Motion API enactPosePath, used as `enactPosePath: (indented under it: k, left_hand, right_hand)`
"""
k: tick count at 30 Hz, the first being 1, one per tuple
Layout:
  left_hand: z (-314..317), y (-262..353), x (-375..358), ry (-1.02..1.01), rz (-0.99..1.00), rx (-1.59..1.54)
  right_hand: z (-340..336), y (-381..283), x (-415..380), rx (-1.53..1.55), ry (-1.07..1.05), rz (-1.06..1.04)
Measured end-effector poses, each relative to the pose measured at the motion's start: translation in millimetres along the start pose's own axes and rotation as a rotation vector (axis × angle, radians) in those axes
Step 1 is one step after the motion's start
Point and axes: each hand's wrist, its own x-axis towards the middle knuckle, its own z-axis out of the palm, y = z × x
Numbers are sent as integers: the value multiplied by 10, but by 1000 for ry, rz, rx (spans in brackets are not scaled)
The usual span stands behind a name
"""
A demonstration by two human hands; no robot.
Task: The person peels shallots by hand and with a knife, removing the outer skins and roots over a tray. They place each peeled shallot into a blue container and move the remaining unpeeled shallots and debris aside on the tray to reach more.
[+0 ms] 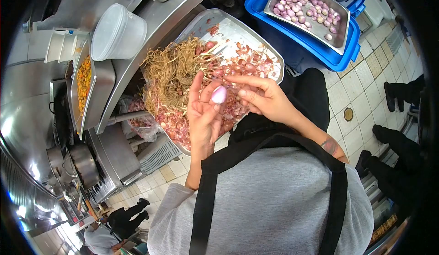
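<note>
The fisheye edges swallow much of the scene, and the near part of the steel tray [267, 54] is hidden behind both hands. That tray holds a heap of dry roots [171, 72] on its left and reddish skins [249, 63] on its right. Farther right, a smaller steel pan [343, 33] on blue lids [315, 49] holds peeled shallots. The left hand [203, 113] and right hand [260, 97] meet, fingertips pinching one peeled shallot [219, 95] between them, above the tray.
</note>
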Motion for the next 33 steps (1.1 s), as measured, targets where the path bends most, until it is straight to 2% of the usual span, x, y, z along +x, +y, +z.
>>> enactPosePath:
  k: [2, 4, 6, 9, 11, 12, 14, 15, 18, 21, 22, 25, 31, 32, 33]
  left_hand:
    - [17, -40, 26, 83, -28, 17]
    - [8, -80, 77, 150, -52, 52]
    - [-65, -134, 115, 182, -44, 103]
    - [-11, -210, 209, 177, -9, 235]
    - [109, -227, 336, 133, -34, 333]
    - [257, -246, 428, 88, -41, 382]
    - [470, -376, 708, -62, -58, 480]
    - [589, -438, 851, -136, -63, 531]
    - [1188, -485, 1115, -326, 49, 495]
    - [1432, -362, 1132, -440, 217, 471]
    - [1414, -311, 1129, -452, 277, 515]
    - [1102, -157, 1084, -360, 354, 720]
    - [37, -54, 996, -62, 120, 951]
    - [-93, -69, 974, -3, 77, 1010]
    - [-321, -129, 1001, -15, 132, 1193]
  right_hand:
    - [-80, 15, 15, 73, 45, 77]
    - [-170, 138, 87, -68, 177, -96]
    - [-278, 245, 156, -355, 324, -311]
    - [-391, 235, 64, -772, 393, -142]
    - [-459, 360, 32, -994, 427, -145]
    - [-458, 350, 14, -1010, 420, -129]
    - [-455, 370, 11, -1137, 384, -51]
    - [-462, 381, -5, -1164, 351, -82]
    - [-472, 422, -46, -1244, 287, -154]
    - [-480, 431, -67, -1147, 313, -118]
    - [-483, 457, -61, -1156, 362, -183]
    - [-492, 444, -29, -1144, 348, -118]
    - [-507, 458, 29, -1086, 269, -82]
    - [-494, 481, 34, -1069, 300, -132]
    - [-487, 473, 28, -1059, 297, -144]
